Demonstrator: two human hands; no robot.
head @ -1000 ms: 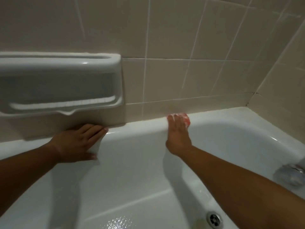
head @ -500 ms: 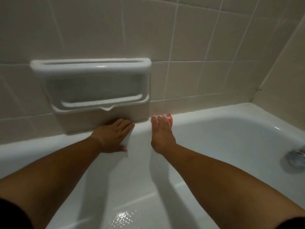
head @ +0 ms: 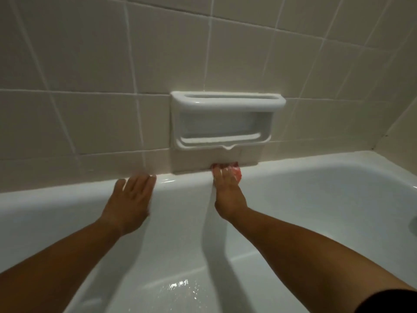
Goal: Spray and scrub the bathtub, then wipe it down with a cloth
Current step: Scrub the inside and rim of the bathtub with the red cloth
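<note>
The far rim of the glossy white bathtub [head: 316, 199] is touched by the left hand [head: 129, 204], laid flat with straight fingers held close together. A small red scrubbing pad [head: 237, 172] is pressed onto that rim by the extended fingers of the right hand [head: 228, 195], just beneath the white ceramic recessed soap dish [head: 228, 102] set in the beige tiled wall [head: 90, 53]. Glistening water droplets [head: 180, 288] are seen on the tub floor.
</note>
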